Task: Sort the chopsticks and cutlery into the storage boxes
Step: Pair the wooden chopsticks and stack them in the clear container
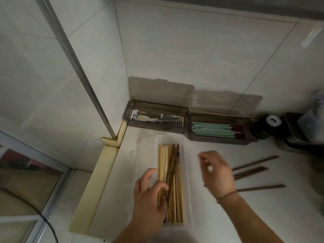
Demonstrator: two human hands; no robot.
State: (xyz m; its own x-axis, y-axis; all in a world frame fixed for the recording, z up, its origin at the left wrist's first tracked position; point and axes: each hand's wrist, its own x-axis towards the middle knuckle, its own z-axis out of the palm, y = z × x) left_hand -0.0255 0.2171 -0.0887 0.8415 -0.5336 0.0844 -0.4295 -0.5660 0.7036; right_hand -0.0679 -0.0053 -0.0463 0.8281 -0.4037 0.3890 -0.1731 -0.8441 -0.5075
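Over clear box [158, 139], left hand [149, 199] pinched pale chopsticks [164, 163]; right hand [217, 171] hovered, fingers loose (blurred); risk: dark chopsticks [250, 172] on counter knocked by forearm

Illumination is dim, flat and greyish, with only soft, faint shadows. A pale glare streak marks the wall tile [310, 36] at upper right. The right hand [217, 171] shows motion blur. Wide-angle distortion bends straight lines near the edges; corners darken.
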